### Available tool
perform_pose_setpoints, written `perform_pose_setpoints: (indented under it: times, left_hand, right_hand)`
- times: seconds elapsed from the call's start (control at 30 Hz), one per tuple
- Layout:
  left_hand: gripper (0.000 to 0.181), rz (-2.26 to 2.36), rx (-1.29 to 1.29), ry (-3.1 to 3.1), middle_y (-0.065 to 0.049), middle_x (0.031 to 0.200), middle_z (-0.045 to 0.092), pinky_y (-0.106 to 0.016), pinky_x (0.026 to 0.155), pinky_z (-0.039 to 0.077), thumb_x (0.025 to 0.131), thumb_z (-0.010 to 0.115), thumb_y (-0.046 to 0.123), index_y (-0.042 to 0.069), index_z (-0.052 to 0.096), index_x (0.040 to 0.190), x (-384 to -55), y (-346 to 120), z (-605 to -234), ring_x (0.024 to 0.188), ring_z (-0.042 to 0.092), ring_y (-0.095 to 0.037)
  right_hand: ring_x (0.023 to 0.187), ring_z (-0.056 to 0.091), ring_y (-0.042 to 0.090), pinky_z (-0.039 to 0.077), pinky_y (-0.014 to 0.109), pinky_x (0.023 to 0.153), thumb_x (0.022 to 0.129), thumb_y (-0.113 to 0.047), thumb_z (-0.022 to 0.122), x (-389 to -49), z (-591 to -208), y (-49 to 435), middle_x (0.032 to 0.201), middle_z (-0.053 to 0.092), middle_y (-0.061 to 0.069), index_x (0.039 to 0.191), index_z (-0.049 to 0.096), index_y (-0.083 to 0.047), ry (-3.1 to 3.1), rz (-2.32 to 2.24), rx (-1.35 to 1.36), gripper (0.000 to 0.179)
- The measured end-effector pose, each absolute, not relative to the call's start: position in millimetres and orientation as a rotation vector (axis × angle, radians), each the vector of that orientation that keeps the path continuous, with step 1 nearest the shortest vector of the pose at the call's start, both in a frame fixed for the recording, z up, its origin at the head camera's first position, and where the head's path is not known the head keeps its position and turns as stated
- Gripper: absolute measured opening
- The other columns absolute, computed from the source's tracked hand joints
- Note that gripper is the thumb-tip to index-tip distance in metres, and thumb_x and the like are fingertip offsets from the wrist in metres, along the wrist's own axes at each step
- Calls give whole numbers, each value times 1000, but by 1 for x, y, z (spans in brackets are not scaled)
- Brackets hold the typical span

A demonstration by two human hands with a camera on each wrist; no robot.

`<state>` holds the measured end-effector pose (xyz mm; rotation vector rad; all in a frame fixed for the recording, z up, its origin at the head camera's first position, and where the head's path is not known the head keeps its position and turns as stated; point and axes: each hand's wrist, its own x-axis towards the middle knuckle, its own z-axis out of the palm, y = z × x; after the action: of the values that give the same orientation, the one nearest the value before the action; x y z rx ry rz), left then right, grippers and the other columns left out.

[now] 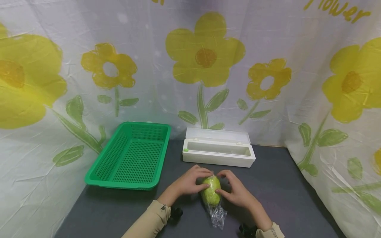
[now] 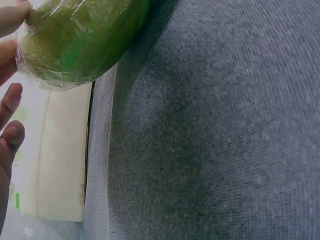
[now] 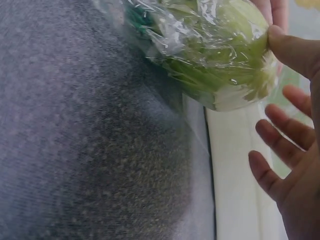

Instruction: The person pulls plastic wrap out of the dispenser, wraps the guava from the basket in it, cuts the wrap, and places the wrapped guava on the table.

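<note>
A pale green, oval piece of produce (image 1: 212, 191) lies wrapped in clear cling film, its loose film tail (image 1: 218, 216) trailing toward the person. Its exact kind is unclear through the shiny wrap. From the left, the left hand (image 1: 190, 180) holds the far end between thumb and fingers. The right hand (image 1: 236, 191) holds it from the other side, thumb on its flank and index finger bent near the top. In the right wrist view, the other fingers (image 3: 285, 130) spread apart, off the wrapped produce (image 3: 225, 55). Fingertips touch the film in the left wrist view too.
A white film dispenser box (image 1: 218, 158) with its lid (image 1: 217, 135) raised stands just beyond the hands. To the left sits a green perforated basket (image 1: 125, 182). Everything rests on a dark grey table (image 1: 276, 188), with a flower-printed curtain (image 1: 154, 99) behind and at the sides.
</note>
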<state>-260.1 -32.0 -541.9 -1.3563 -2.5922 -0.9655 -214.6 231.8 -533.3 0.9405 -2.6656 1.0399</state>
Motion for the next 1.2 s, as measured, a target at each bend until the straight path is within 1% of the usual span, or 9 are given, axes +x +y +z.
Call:
perform_pose_setpoints:
  times: [0.1, 0.17, 0.3, 0.57, 0.63, 0.73, 0.83, 1.07, 1.2]
  left_hand:
    - [45, -957, -1351, -2584, -2, 148, 64, -38, 99, 51, 102, 73, 30, 14, 68, 144, -259, -32, -541, 113, 55, -19]
    - [44, -966, -1347, -2575, -1, 147, 65, -38, 98, 51, 102, 74, 29, 14, 68, 144, -259, -32, -542, 113, 55, -18]
    - [42, -1010, -1330, -2532, -1, 143, 68, -37, 98, 51, 100, 76, 25, 14, 71, 140, -258, -34, -544, 112, 55, -17]
    - [30, -946, -1259, -2407, 2, 125, 74, -34, 90, 53, 95, 83, 27, 17, 81, 123, -254, -34, -547, 103, 57, -15]
    - [35, -953, -1202, -2481, 2, 127, 72, -38, 93, 54, 96, 81, 33, 17, 78, 127, -254, -34, -546, 106, 58, -16]
    - [53, -964, -1098, -2679, 2, 138, 67, -41, 97, 53, 101, 73, 47, 20, 66, 145, -254, -34, -548, 113, 56, -16]
    - [66, -951, -1062, -2836, 5, 150, 61, -39, 95, 53, 102, 65, 56, 24, 52, 158, -254, -33, -551, 113, 53, -13]
    - [81, -987, -1106, -2886, 10, 154, 58, -30, 84, 47, 95, 69, 66, 21, 50, 159, -251, -31, -551, 100, 45, -10]
    - [81, -970, -1102, -2895, 11, 154, 58, -29, 79, 43, 95, 69, 66, 22, 50, 159, -250, -30, -546, 96, 43, -9]
  right_hand:
    - [131, 58, 37, 56, 55, 95, 97, -26, 81, -216, -532, 232, 150, 55, 15, 155, 46, -2, -2696, 1058, 964, 72]
    - [138, 54, 40, 53, 61, 100, 100, -27, 77, -218, -532, 232, 156, 51, 17, 159, 44, -2, -2717, 1051, 1006, 72]
    - [142, 51, 41, 48, 65, 106, 104, -29, 71, -219, -532, 231, 156, 53, 17, 156, 51, -5, -2737, 1016, 1055, 60]
    - [136, 57, 38, 53, 61, 102, 100, -24, 76, -217, -534, 229, 150, 60, 14, 150, 58, -6, -2650, 940, 1049, 56]
    - [135, 58, 37, 54, 58, 100, 100, -25, 76, -216, -534, 229, 149, 60, 14, 150, 57, -6, -2651, 937, 1036, 56]
    - [133, 58, 36, 54, 57, 101, 102, -26, 74, -215, -534, 229, 149, 58, 14, 154, 51, -2, -2684, 988, 1024, 62]
    - [133, 56, 36, 53, 58, 102, 104, -28, 71, -214, -534, 229, 149, 54, 14, 158, 46, 0, -2725, 1009, 1030, 65]
    - [140, 50, 41, 50, 65, 103, 105, -31, 70, -210, -540, 230, 154, 51, 17, 157, 50, -5, -2741, 939, 1001, 61]
    - [144, 47, 43, 48, 66, 105, 103, -27, 72, -209, -541, 231, 159, 49, 19, 158, 50, -5, -2698, 940, 1004, 62]
